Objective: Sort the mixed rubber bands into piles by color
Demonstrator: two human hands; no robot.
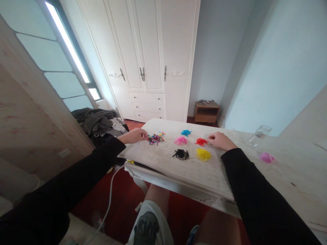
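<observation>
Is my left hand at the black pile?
No, the left hand is at the mixed-colour pile, away from the black pile.

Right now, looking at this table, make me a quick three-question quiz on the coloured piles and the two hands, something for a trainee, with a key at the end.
1. Fill in: the ____ pile lies between the blue pile and the black pile.

2. Choose: which pile is the right hand closest to?
A) black pile
B) blue pile
C) red pile

3. True or false: the left hand has its fingertips at the edge of the mixed-colour pile.

Key: 1, pink; 2, C; 3, true.
</observation>
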